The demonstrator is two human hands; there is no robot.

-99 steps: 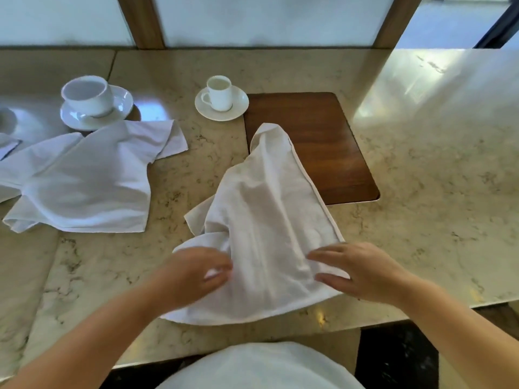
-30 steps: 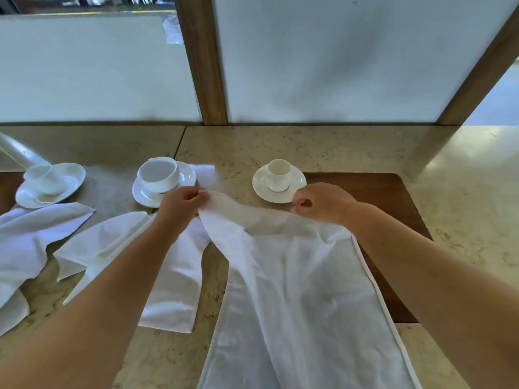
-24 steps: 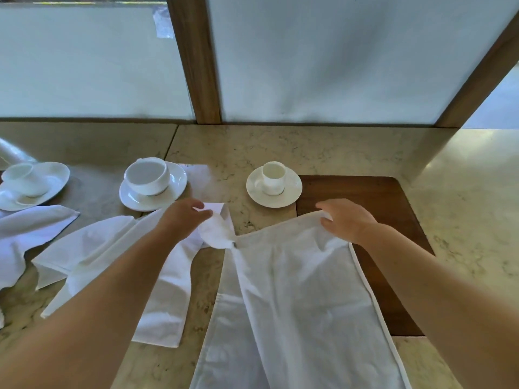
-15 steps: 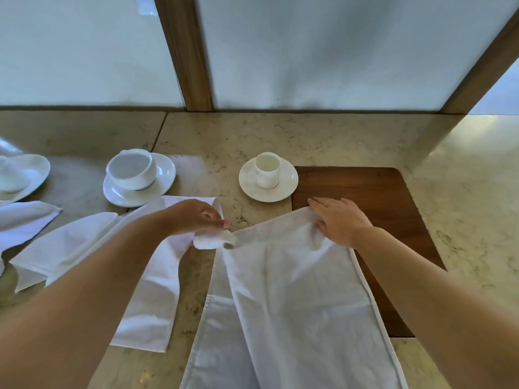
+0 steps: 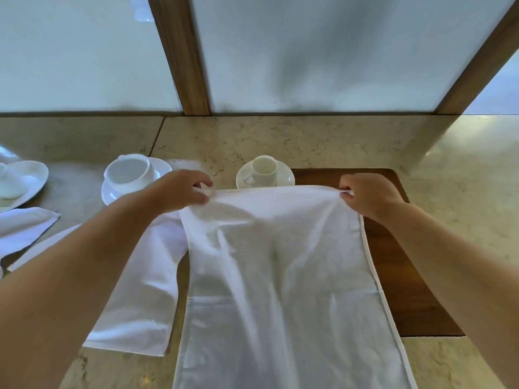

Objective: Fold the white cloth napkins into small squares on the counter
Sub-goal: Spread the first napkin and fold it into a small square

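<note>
While left hand [image 5: 179,190] and right hand [image 5: 368,196] fingers pinch napkin [image 5: 280,276] far corners, edge taut beside espresso cup [image 5: 264,171].

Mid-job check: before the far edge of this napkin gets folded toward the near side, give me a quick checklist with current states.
1. Left hand pinches far left corner: ok.
2. Right hand pinches far right corner: ok.
3. Napkin far edge taut and straight: ok.
4. Body wrinkle-free: not ok, creases mid-cloth.
5. Small cup clear of the edge: not ok, its saucer sits right behind the edge.
6. Near edge aligned: cannot tell, out of frame.
</note>
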